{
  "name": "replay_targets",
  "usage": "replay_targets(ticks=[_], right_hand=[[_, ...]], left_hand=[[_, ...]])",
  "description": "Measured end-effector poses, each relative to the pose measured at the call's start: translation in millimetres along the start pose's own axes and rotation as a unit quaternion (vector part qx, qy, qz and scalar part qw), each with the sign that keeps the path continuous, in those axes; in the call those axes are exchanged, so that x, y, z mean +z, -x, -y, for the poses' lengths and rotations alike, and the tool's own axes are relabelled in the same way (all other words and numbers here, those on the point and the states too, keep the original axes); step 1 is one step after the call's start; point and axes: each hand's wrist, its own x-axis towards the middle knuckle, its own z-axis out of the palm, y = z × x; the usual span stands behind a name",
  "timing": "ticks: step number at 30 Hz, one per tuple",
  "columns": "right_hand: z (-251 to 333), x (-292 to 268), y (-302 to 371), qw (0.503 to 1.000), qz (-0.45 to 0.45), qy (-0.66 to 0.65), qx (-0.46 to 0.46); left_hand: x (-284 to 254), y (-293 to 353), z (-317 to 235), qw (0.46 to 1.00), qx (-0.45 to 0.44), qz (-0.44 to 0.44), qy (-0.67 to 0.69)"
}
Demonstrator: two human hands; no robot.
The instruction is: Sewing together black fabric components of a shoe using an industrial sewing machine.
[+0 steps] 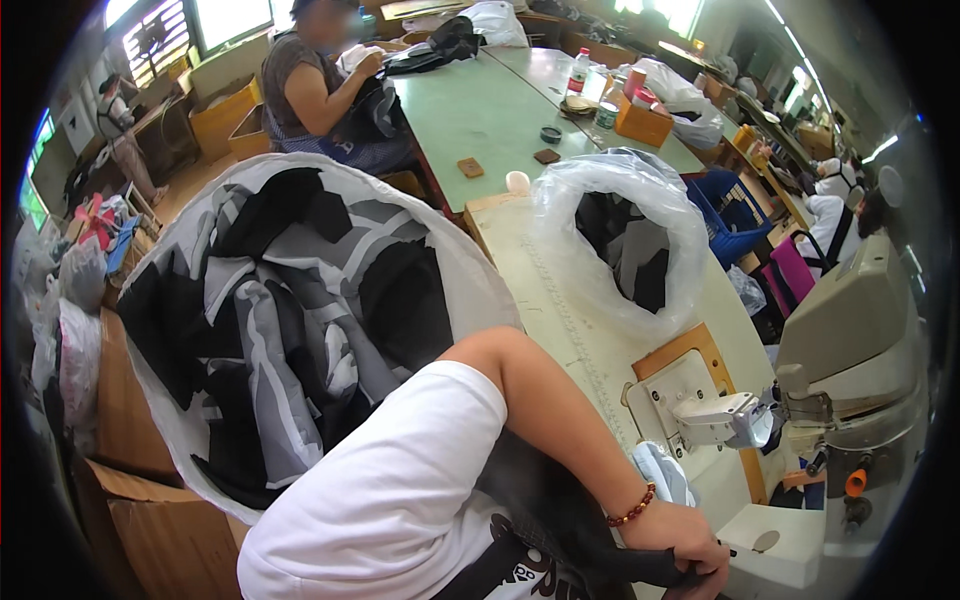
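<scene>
My left arm, in a white sleeve with a beaded bracelet at the wrist, reaches across to the lower right. At its end my left hand (pixel 675 535) is closed on a piece of black fabric (pixel 575 520), which hangs across my lap. The fingertips lie close to the bottom edge of the view, beside the front of a sewing machine (pixel 725 415). A light blue cloth scrap (pixel 662 472) lies just above the wrist. I cannot make out my right hand.
A large white sack (pixel 465 270) of black and grey fabric pieces (pixel 275 340) stands at my left. On the machine table (pixel 560 345) sits a clear plastic bag (pixel 560 210) holding dark cloth. Beyond, another person (pixel 315 90) handles dark fabric at a green table (pixel 440 120). A blue crate (pixel 735 215) stands right.
</scene>
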Motion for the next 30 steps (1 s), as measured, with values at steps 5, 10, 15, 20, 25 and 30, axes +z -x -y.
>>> replay_targets(ticks=[5, 10, 15, 20, 25, 30], right_hand=[[9.3, -4.0, -6.5, 0.999, 0.006, -0.049, -0.002], [40.6, -10.7, -13.2, 0.979, 0.092, -0.178, 0.032], [59.8, 20.5, -25.9, 0.975, 0.080, -0.203, -0.044], [67.8, 71.6, -47.5, 0.973, 0.061, -0.219, -0.049], [68.9, 88.2, -65.6, 0.969, 0.109, -0.220, 0.003], [47.3, 83.5, -86.0, 0.916, 0.004, 0.212, -0.340]], left_hand=[[-4.6, -15.4, 4.7, 0.997, 0.002, 0.016, -0.079], [-8.7, -10.6, -27.6, 0.987, -0.072, -0.141, -0.028], [-33.7, -14.8, -81.8, 0.958, -0.142, -0.115, -0.220], [-33.2, -24.0, -131.2, 0.861, -0.149, 0.009, -0.487], [-33.2, -17.9, -123.7, 0.793, -0.118, -0.029, -0.597], [-51.7, 3.8, -57.6, 0.901, -0.298, -0.022, -0.313]])
